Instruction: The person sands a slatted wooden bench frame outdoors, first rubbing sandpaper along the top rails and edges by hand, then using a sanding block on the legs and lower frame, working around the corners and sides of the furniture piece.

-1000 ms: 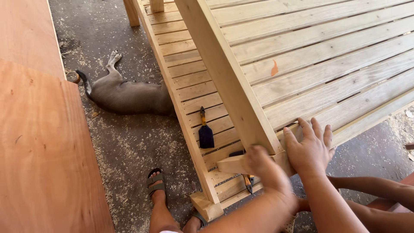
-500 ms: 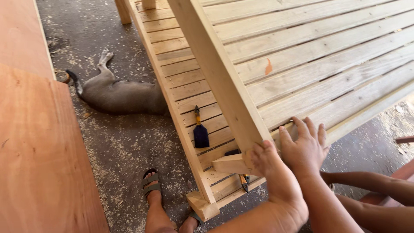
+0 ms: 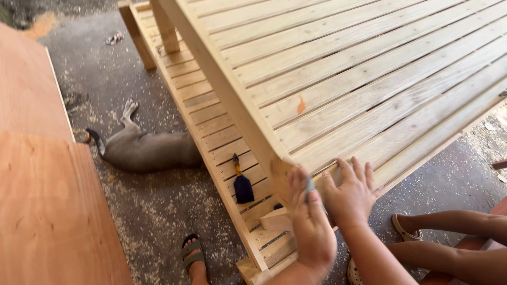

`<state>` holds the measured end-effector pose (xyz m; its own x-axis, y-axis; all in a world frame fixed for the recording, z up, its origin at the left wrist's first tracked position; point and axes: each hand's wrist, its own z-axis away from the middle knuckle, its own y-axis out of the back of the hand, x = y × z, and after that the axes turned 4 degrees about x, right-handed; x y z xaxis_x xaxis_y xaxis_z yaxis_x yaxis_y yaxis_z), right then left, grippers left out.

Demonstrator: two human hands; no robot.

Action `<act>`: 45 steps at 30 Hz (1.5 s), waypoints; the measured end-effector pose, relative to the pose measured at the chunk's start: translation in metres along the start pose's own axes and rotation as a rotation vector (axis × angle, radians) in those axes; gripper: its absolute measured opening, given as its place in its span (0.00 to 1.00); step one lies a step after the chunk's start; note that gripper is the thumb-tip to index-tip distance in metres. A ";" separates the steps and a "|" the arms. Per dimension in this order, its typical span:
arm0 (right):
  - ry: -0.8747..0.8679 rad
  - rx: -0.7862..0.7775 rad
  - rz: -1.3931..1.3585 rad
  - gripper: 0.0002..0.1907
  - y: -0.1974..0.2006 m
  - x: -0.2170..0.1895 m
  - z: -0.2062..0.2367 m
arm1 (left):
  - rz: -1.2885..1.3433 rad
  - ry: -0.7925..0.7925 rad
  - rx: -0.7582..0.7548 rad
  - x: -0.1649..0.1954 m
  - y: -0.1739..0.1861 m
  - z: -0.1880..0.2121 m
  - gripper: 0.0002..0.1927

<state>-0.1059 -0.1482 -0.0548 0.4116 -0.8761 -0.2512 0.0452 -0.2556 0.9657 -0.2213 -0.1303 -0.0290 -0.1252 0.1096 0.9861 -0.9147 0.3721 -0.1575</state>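
L hand [image 3: 312,229] fingers pinch grey sanding pad [image 3: 309,186] vs bench corner [image 3: 282,166]; R hand [image 3: 349,196] fingers spread flat beside it.

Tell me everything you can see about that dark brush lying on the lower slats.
The brush is small, with a slim handle that looks like yellowish wood with a dark band, and a wide head that looks dark blue or black. It lies flat on the lower slatted shelf of pale wood, handle pointing away from the camera, head toward the person. Nothing grips it: the left hand and right hand are on the upper frame's corner, apart from it.
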 end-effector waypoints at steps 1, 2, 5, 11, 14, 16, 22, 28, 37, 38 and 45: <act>0.001 0.012 -0.019 0.31 0.001 0.002 -0.002 | -0.276 -0.237 -0.041 -0.003 0.004 -0.007 0.26; 0.002 0.028 -0.040 0.31 0.003 0.004 -0.004 | -0.548 -0.479 -0.080 -0.008 0.009 -0.016 0.24; -0.033 0.015 -0.023 0.29 0.011 0.009 -0.006 | -0.815 -0.654 -0.453 -0.016 0.034 -0.056 0.20; -0.070 0.028 -0.081 0.29 0.033 0.013 -0.008 | -1.286 -0.766 -0.609 0.090 0.025 -0.190 0.15; -0.099 0.025 -0.081 0.28 0.040 0.013 -0.013 | -1.570 -0.928 -0.453 0.119 0.008 -0.258 0.19; -0.125 0.016 -0.085 0.29 0.044 0.011 -0.018 | -1.726 -0.697 -0.798 0.119 -0.003 -0.285 0.19; -0.189 -0.046 -0.006 0.30 0.053 -0.003 -0.029 | -1.386 -0.518 -1.252 0.122 0.003 -0.321 0.21; -0.274 -0.035 0.015 0.29 0.053 -0.018 -0.036 | -1.425 -0.446 -1.400 0.112 -0.015 -0.295 0.22; -0.255 0.245 -0.132 0.20 0.034 -0.015 -0.036 | -1.233 -0.827 -1.796 0.072 -0.034 -0.226 0.16; -0.254 0.255 -0.153 0.20 0.034 -0.016 -0.035 | -1.369 -0.820 -1.779 0.082 -0.032 -0.257 0.16; -0.304 0.235 -0.126 0.19 0.038 -0.020 -0.038 | -1.486 -0.620 -1.722 0.104 -0.012 -0.336 0.16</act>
<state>-0.0781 -0.1249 -0.0108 0.1265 -0.9040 -0.4084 -0.1459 -0.4242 0.8937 -0.0942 0.1864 0.0576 -0.2916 -0.9172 0.2715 0.5324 0.0802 0.8427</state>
